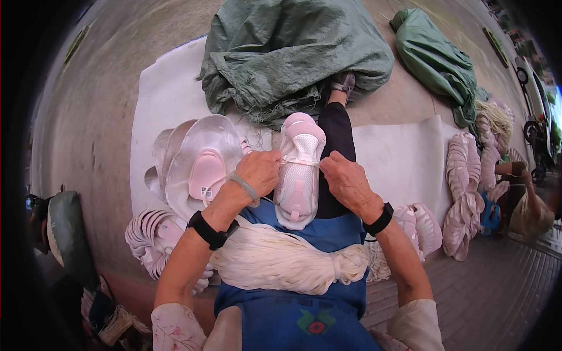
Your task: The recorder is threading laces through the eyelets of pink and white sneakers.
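Note:
A pink and white shoe upper (297, 178) rests on my lap with its rounded pink end pointing away from me. A thin white cord (300, 162) runs across its middle. At the left side of the upper, my left hand (257, 172) is closed on one end of the cord. My right hand (345, 180) pinches the other end at the right side, so the cord is drawn straight between them. Across my thighs lies a tied bundle of white cords (281, 257), on top of a blue apron (293, 324).
Clear plastic pieces (205, 140) and a pink insole (207, 174) lie to the left, above stacked shoe parts (149, 237). More stacked uppers (462, 187) stand at the right. A large green sack (298, 52) sits ahead, on a white sheet (158, 111); another green sack (439, 64) lies beyond.

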Demonstrator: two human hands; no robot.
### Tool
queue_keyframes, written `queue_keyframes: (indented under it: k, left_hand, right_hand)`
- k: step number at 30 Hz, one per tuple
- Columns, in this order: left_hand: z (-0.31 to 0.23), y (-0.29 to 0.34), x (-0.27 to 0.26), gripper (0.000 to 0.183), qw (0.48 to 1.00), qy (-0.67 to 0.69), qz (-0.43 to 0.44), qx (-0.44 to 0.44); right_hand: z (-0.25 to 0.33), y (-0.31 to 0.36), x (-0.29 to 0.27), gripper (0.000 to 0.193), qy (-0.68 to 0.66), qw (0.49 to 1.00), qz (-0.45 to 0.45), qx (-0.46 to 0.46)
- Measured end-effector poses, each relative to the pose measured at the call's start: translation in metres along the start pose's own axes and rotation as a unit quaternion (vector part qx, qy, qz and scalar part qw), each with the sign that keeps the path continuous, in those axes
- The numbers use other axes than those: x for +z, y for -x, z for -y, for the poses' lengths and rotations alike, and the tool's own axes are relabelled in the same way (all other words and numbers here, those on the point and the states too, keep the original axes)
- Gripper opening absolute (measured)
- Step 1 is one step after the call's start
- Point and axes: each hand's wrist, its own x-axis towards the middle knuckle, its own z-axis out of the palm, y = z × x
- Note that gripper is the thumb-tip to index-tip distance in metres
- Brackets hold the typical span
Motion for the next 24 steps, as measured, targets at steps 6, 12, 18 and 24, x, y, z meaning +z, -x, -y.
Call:
queue_keyframes:
  k: [6, 12, 18, 24]
  left_hand:
    - [0.01, -0.008, 0.0, 0.016, 0.995, 0.016, -0.01, 0.102]
    - [0.003, -0.018, -0.009, 0.02, 0.988, 0.129, 0.08, -0.004]
    - [0.016, -0.021, -0.006, 0.019, 0.984, 0.146, 0.096, -0.03]
    - [0.005, -0.038, -0.002, 0.018, 0.994, 0.007, 0.06, 0.089]
  right_hand:
    - [-0.004, -0.006, 0.002, 0.005, -0.029, 0.999, -0.013, -0.028]
    - [-0.015, -0.004, 0.003, 0.01, -0.132, 0.99, -0.034, -0.041]
    - [0.007, -0.011, 0.0, 0.01, -0.028, 1.0, 0.008, -0.006]
    - [-0.022, -0.018, -0.001, 0.012, -0.216, 0.975, 0.042, 0.021]
